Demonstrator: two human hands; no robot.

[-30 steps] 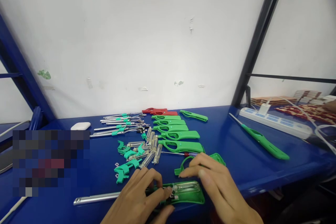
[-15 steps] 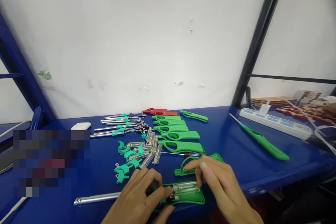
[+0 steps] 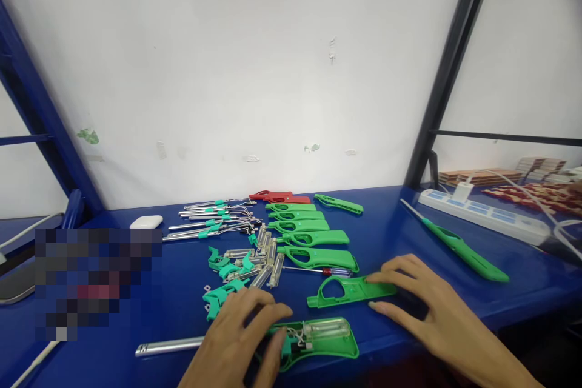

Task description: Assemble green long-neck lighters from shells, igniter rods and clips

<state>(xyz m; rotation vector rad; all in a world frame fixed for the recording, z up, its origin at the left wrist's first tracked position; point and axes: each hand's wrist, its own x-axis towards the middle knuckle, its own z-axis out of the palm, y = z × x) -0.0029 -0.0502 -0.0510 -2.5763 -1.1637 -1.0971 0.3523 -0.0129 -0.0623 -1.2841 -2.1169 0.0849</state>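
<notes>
My left hand curls over a green lighter shell half at the front of the table, thumb and index finger at its trigger area. A clear fuel tank, white wires and a black part sit in this shell. Its metal barrel sticks out left beyond my hand. Behind it lies another green shell half, the cover. My right hand has its fingertips on the far edge and thumb at the near edge of the cover's right end, which they partly hide.
Several green shells and red ones lie behind, with a screwdriver. Metal barrels, clear tanks and teal triggers are left of them. A whole lighter and power strip lie right.
My right hand has left the fuel tank and moved up and right to the cover, whose right end has turned slightly toward me. My left hand stays at the filled shell.
</notes>
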